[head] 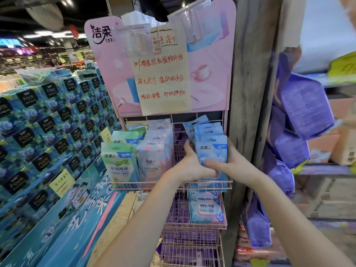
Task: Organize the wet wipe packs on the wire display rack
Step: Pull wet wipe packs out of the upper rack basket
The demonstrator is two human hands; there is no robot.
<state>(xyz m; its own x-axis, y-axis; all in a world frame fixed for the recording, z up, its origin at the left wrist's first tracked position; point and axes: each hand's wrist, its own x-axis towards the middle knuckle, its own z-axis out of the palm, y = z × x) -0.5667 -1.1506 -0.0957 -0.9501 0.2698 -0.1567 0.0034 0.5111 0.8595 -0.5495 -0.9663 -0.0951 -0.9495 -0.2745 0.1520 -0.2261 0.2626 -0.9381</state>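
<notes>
A pink wire display rack [167, 185] holds rows of wet wipe packs on its top shelf: green packs [120, 162] at the left, pink-white packs [154, 153] in the middle, blue packs [211, 147] at the right. My left hand [189, 163] grips the left side of the blue stack. My right hand [229, 163] grips its right side and lower front, thumb across the front pack. A lower shelf carries pink-blue packs [207, 209].
A pink branded header board [210, 60] with a handwritten paper sign tops the rack. Stacked blue tissue boxes [48, 122] fill the left. A wooden post [250, 74] and hanging purple packs [304, 105] stand close on the right.
</notes>
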